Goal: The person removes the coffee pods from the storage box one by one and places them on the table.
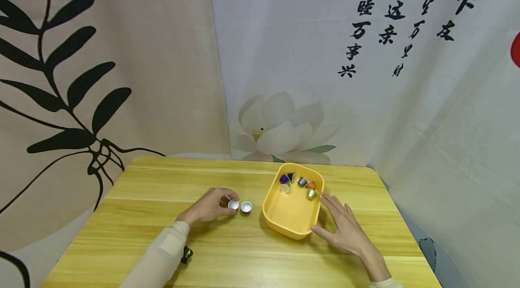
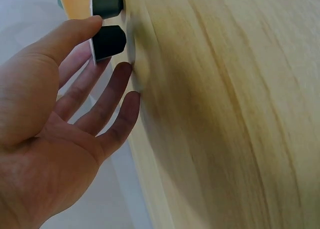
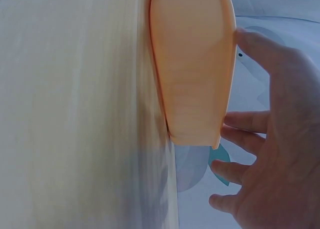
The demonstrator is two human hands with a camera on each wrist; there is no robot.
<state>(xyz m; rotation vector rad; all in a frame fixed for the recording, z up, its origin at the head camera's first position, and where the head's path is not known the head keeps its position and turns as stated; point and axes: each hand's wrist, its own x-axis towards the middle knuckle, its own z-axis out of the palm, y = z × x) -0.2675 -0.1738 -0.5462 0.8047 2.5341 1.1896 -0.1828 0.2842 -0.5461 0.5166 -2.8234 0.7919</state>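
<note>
On a wood-grain worktop (image 1: 219, 252), near the far edge and right of centre: a yellow tray (image 1: 295, 218), slightly turned. Inside, toward the far end: six capsules, namely a blue capsule (image 1: 284, 178), a black capsule (image 1: 292, 176), a pale capsule (image 1: 285, 188), a grey-blue capsule (image 1: 302, 182), an orange capsule (image 1: 311, 185) and a gold-green capsule (image 1: 311, 194). Black capsule partly covered by neighbours; outline hard to make out.

Left of the tray, well inside the worktop's left edge: a left capsule (image 1: 233, 204) and a right capsule (image 1: 246, 207), just beside each other, both dark-sided with silvery lids facing up.

Left hand (image 1: 213, 204): grasping the left capsule at its rim between thumb and fingers, with the remaining fingers loosely bent. Fingertips behind the capsule partly hidden. Contact between left capsule and worktop: cannot tell.

Right hand (image 1: 343, 227): not grasping, with fingers extended and spread; thumb at the tray's near right corner, index finger along the right rim. Tray interior hidden in the right wrist view; tray cut off at the top in both wrist views.

Under the left sleeve (image 1: 162, 254): a black-and-yellow item (image 1: 187, 254), mostly covered, not identifiable.
</note>
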